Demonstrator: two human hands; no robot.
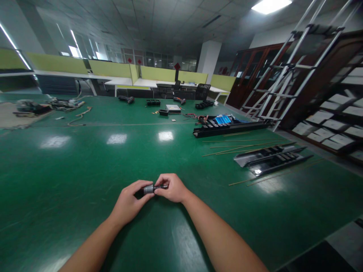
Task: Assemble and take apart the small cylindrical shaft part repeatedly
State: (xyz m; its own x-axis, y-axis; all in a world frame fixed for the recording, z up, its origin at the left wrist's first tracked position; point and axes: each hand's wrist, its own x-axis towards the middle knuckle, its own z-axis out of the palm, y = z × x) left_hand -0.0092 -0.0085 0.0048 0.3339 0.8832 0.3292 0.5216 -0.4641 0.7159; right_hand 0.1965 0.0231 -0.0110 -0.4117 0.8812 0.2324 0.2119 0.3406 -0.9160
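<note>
A small grey metal cylinder point(148, 189) with a thin dark shaft point(161, 187) is held level just above the green table point(85, 166). It resembles a hole saw on its shank, but the exact kind is not clear. The thumb and fingers of my left hand point(129, 202) grip the cylinder from the left. From the right, my right hand point(172, 189) pinches the shaft close to the cylinder, and the shaft's far end shows by the palm. My fingers cover part of both pieces.
To the right lie black metal channels point(272, 160), several thin rods point(241, 145) and a long black rail point(232, 128) with tools beside it. Along the far edge are a white box point(172, 108) and cordless tools point(126, 99). A ladder point(283, 79) stands beyond the table.
</note>
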